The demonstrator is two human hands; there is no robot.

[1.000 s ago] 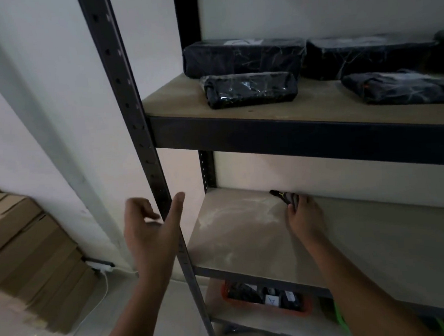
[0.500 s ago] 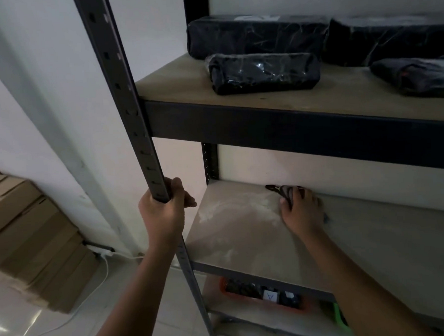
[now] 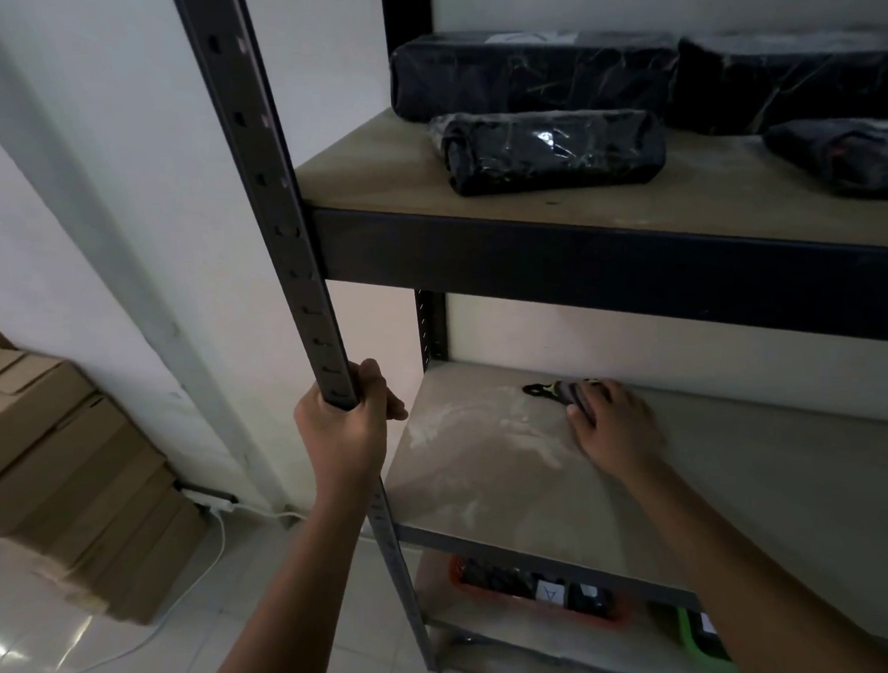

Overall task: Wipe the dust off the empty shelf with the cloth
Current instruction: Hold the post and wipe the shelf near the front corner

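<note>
Cloth [image 3: 555,389] (dark) lies under flat right hand [image 3: 614,427] on dusty shelf [image 3: 490,467]; left hand [image 3: 344,424] grips post [image 3: 264,181].

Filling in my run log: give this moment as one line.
left hand: grips post | right hand: presses cloth on shelf | dust: patches visible

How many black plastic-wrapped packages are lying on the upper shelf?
4 black plastic-wrapped packages: a long one back left, a long one back right, a smaller one in front, one cut off at the right edge. More may lie beyond the frame.
</note>
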